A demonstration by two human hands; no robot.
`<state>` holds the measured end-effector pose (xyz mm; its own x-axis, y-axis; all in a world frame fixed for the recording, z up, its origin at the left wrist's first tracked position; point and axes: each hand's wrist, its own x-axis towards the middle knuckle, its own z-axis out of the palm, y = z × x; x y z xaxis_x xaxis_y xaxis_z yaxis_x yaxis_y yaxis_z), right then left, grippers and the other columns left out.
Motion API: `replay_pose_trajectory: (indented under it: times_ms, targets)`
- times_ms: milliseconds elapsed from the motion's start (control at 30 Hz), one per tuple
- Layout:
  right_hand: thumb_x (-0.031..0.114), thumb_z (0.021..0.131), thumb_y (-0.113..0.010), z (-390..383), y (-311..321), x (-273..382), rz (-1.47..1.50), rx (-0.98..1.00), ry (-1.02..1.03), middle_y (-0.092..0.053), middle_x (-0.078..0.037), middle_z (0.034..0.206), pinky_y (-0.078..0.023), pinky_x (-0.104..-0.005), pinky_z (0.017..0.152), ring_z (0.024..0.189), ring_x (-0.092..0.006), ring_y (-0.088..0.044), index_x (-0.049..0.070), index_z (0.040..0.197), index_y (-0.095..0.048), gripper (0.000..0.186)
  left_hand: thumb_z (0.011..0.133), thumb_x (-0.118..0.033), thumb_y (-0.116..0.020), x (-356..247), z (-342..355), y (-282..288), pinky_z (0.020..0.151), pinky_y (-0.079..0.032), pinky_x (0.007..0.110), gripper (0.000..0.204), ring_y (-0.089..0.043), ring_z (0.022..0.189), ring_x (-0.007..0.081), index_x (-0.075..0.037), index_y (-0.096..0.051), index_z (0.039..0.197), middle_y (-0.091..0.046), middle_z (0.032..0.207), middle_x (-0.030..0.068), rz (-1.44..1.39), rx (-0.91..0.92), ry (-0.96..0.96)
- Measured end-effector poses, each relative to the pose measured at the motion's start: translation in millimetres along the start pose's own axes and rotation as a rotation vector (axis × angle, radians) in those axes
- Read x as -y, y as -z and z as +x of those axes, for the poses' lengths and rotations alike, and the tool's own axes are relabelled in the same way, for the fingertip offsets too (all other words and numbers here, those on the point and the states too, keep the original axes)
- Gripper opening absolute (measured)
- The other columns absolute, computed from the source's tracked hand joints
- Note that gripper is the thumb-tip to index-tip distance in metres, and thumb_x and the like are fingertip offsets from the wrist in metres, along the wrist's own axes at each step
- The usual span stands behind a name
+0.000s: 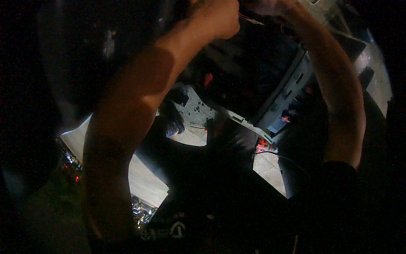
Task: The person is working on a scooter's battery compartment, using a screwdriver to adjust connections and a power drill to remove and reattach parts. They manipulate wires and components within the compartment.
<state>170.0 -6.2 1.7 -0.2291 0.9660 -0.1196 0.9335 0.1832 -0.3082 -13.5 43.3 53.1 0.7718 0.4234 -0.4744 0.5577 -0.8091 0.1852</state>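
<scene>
Gripping a thin red wire (249, 18), left hand (218, 17) fingers closed, right hand (270, 6) fingers pinching its far end.

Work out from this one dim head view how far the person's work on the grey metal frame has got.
Done: little can be told; the picture is too dark. In hand: both hands are raised at the top edge, the left hand closed beside a thin red-tipped piece, the right hand next to it, above the grey metal frame. Left: small parts lie scattered on the floor below.
</scene>
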Motion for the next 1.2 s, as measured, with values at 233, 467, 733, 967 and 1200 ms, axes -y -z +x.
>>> replay_pose_trajectory:
  times_ms: [233, 467, 733, 967, 1200]
  targets:
    - [0.037, 0.084, -0.069, -7.0, 15.8, 15.3, -0.015, -0.016, 0.028, -0.069, -0.007, 0.109, -0.053, -0.0375, 0.080, 0.092, -0.0263, -0.066, 0.014, 0.123, -0.065, 0.045, 0.083, -0.013, -0.062, 17.9, -12.9, -45.1, 0.101, -0.033, 0.062, 0.032, -0.051, 0.114, 0.0425, 0.000, -0.063, 0.112, -0.058, 0.119, 0.0211, -0.038, -0.603, -0.360]
    - [0.043, 0.079, -0.071, -1.2, 36.9, 23.1, -0.080, 0.176, -0.017, -0.070, -0.008, 0.103, -0.053, -0.0384, 0.075, 0.087, -0.0250, -0.066, 0.015, 0.114, -0.068, 0.045, 0.076, -0.012, -0.064, 15.2, -3.2, -15.0, 0.092, -0.040, 0.059, 0.029, -0.054, 0.105, 0.0457, 0.001, -0.066, 0.103, -0.065, 0.100, 0.0233, 0.031, -0.365, -0.418]
    - [0.032, 0.077, -0.070, 12.8, 17.2, 3.2, -0.044, 0.044, 0.211, -0.070, -0.009, 0.090, -0.054, -0.0363, 0.067, 0.075, -0.0253, -0.066, 0.011, 0.092, -0.074, 0.026, 0.076, -0.007, -0.062, 18.5, -0.7, -16.6, 0.081, -0.046, 0.057, 0.020, -0.057, 0.090, 0.0462, 0.003, -0.068, 0.092, -0.063, 0.092, 0.0285, 0.012, -0.381, -0.423]
    - [0.032, 0.082, -0.066, 19.6, 15.3, 5.9, -0.032, 0.093, 0.074, -0.071, -0.009, 0.094, -0.053, -0.0363, 0.069, 0.081, -0.0249, -0.067, 0.013, 0.098, -0.074, 0.027, 0.077, -0.006, -0.059, 12.9, 5.6, -7.1, 0.077, -0.048, 0.056, 0.020, -0.058, 0.085, 0.0458, 0.004, -0.070, 0.090, -0.062, 0.087, 0.0303, 0.005, -0.218, -0.287]
    - [0.032, 0.086, -0.065, 19.4, 29.1, 13.8, -0.076, 0.235, -0.097, -0.070, -0.006, 0.106, -0.053, -0.0367, 0.073, 0.085, -0.0261, -0.066, 0.018, 0.113, -0.071, 0.031, 0.078, -0.003, -0.056, 2.6, 9.4, -13.3, 0.076, -0.047, 0.056, 0.014, -0.058, 0.086, 0.0459, 0.003, -0.067, 0.085, -0.062, 0.086, 0.0288, -0.089, -0.336, -0.352]
